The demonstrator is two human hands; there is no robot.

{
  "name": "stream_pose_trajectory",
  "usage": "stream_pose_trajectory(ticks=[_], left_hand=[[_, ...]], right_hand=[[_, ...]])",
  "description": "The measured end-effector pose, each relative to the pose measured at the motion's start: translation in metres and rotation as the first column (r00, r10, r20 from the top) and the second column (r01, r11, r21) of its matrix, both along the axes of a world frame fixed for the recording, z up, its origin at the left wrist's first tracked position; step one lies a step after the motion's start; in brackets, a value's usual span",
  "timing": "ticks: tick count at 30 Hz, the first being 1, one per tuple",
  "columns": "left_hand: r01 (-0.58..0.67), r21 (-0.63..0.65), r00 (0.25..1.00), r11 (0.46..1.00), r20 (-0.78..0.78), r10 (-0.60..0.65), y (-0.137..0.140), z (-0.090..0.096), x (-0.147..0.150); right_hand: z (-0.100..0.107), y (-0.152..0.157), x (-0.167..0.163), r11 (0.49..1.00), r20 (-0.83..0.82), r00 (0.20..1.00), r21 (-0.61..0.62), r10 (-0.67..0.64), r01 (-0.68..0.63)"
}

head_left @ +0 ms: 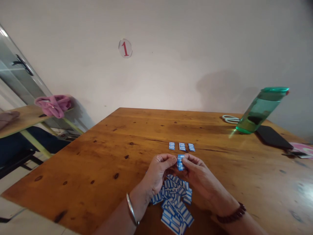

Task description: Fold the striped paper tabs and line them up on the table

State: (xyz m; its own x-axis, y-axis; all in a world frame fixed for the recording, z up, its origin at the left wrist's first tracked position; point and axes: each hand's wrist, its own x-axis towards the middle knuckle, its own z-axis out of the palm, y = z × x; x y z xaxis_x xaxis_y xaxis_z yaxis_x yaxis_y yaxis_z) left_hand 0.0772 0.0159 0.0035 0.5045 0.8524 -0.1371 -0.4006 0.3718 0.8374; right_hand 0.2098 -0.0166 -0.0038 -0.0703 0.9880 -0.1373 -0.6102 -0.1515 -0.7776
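Nearest the held cards, three little groups of blue-and-white cards [182, 146] lie in a row on the tabletop [102, 156], just beyond the fingertips. Close below the hands spreads a loose pile of similar cards [174, 213], overlapping at all angles, its left side right by the left wrist. Between them, the left hand [158, 168] and right hand [199, 171] pinch a few blue-and-white cards [180, 165], thumbs and fingers closed on opposite edges, just above the wood. Well off to the right, a green bottle [260, 111] appears tilted, a pale looped cable [230, 119] beside its base and a flat black object [274, 136] near it; none of these stands between the hands and the cards. Away to the left, a pink cloth [55, 106] sits on another table [26, 121].

How many cards are held is hard to tell, since fingers cover their sides and the layers merge. Cards lower in the pile are buried, and their markings are too small to read. A pink item [302, 149] is cut off at the right edge, and both forearms run out below.
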Motion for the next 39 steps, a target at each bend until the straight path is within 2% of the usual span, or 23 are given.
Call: stream_pose_trajectory(ticks=[7, 17, 30, 35, 39], left_hand=[[-0.02, -0.013, 1.0, 1.0, -0.023, 0.019, -0.0005, 0.0024, -0.0001], [-0.006, -0.029, 1.0, 1.0, -0.023, 0.006, -0.0009, 0.0042, 0.0003], [-0.011, 0.015, 0.999, 1.0, -0.034, 0.012, -0.0009, 0.0033, -0.0003], [-0.053, 0.061, 0.992, 0.997, -0.113, 0.06, -0.0006, 0.0017, 0.0008], [-0.091, 0.145, 0.97, 0.985, -0.211, 0.121, 0.0008, 0.0013, 0.0017]], right_hand=[[-0.0049, 0.0009, 0.0011, 0.999, -0.007, 1.0, 0.034, 0.012, -0.012], [-0.0052, 0.0014, 0.0012, 1.0, -0.011, 1.0, 0.014, -0.001, 0.001], [-0.0022, 0.0001, -0.0002, 1.0, 0.008, 1.0, 0.01, -0.023, 0.022], [-0.0023, -0.0014, -0.0029, 0.997, 0.1, 0.992, 0.021, -0.074, 0.072], [-0.0033, -0.0007, -0.002, 0.98, 0.321, 0.927, 0.104, -0.195, 0.171]])
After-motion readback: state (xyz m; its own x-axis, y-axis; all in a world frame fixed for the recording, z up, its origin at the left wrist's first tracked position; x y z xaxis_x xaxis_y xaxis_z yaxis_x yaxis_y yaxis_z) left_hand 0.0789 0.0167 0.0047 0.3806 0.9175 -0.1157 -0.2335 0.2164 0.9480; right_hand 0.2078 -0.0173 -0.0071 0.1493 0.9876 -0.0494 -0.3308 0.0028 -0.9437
